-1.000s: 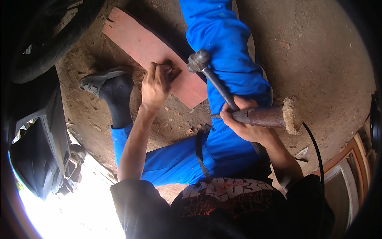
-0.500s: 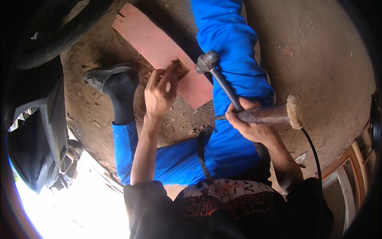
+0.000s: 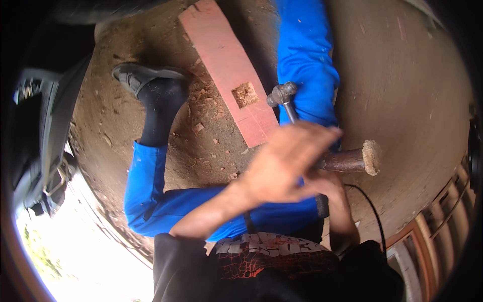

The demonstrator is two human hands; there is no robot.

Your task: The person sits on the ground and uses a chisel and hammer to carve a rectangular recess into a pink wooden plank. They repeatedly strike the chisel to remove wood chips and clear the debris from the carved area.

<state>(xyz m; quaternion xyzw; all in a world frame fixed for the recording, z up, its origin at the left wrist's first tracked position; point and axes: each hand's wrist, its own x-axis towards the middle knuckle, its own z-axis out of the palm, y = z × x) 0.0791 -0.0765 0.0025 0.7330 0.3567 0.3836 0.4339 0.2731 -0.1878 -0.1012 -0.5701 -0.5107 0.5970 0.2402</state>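
My left hand (image 3: 287, 163), slightly blurred, reaches across over my right hand with its fingers stretched out and the thumb apart. Beneath it my right hand (image 3: 324, 183) is closed on a hammer and a chisel together; its fingers are mostly hidden. The hammer (image 3: 283, 94) has a rounded metal head, which lies over the blue trouser leg. A brown wooden handle with a frayed, mushroomed end belongs to the chisel (image 3: 344, 161), whose blade the left hand covers. A reddish wooden board (image 3: 221, 53) lies between my legs, with a rough square hole (image 3: 245, 95) cut near its near end.
Wood chips (image 3: 198, 128) are scattered on the dirt floor beside the board. My shod foot (image 3: 151, 78) rests left of it. Dark vehicle-like panels (image 3: 48, 136) stand at the left. Wooden frames (image 3: 422, 246) lean at the lower right. A black cord (image 3: 375, 211) hangs by my right arm.
My left hand has moved from the hole in the board, right and nearer to me, over the right hand and its tools. The hole now shows fully. The view has shifted somewhat.
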